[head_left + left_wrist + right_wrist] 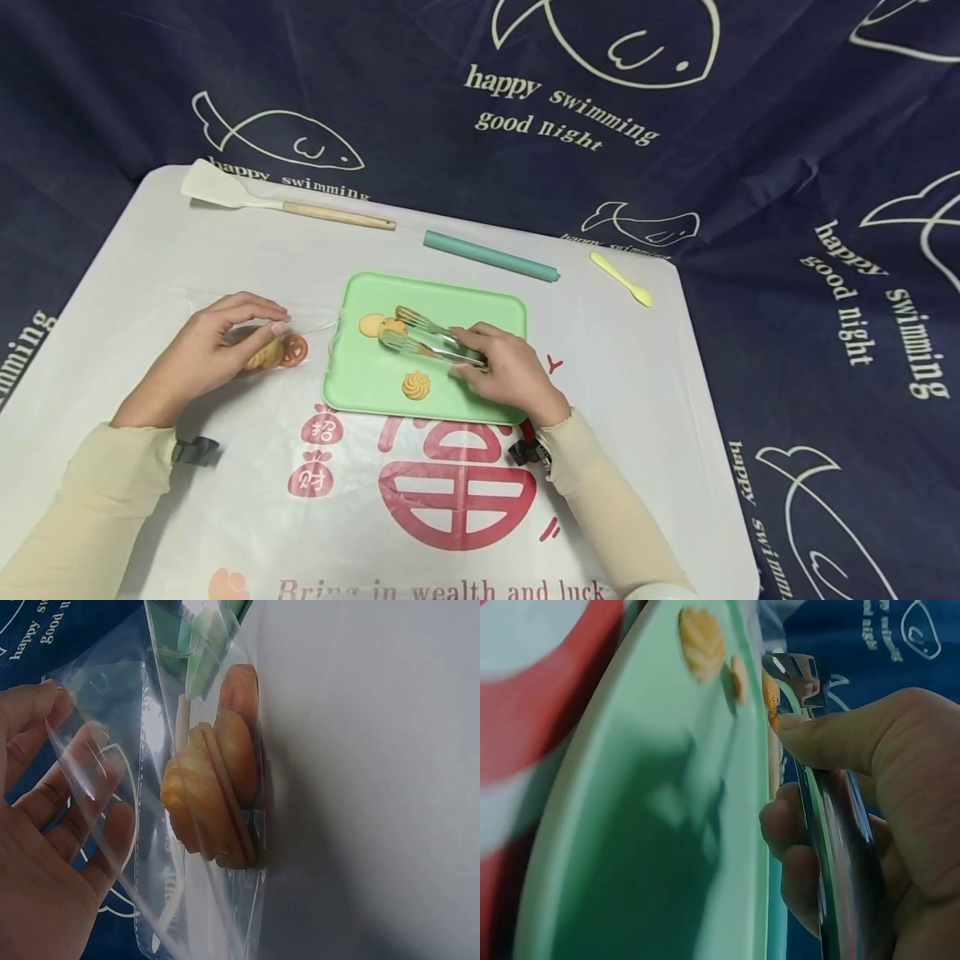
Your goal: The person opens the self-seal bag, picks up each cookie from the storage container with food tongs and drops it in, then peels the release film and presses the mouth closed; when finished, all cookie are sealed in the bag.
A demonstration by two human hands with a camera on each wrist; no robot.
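My left hand (217, 346) pinches the edge of a clear plastic bag (154, 712), its other fingers showing through the film. Inside the bag lie several cookies (199, 799), with a pretzel-shaped one (294, 350) at the right end. My right hand (510, 371) grips metal tongs (457, 352) above the green tray (480, 304). Between the tong tips is a chocolate-chip cookie (393, 327); I cannot tell whether they clamp it. Just left of it a plain round cookie (370, 325) rests on the tray. A swirled cookie (416, 385) lies nearer the tray's front edge.
Along the table's back edge lie a white spatula (217, 187) with a wooden handle, a teal stick (491, 256) and a yellow spoon (622, 279). The white tablecloth (637, 467) bears red printing. A dark blue curtain (420, 67) hangs behind the table.
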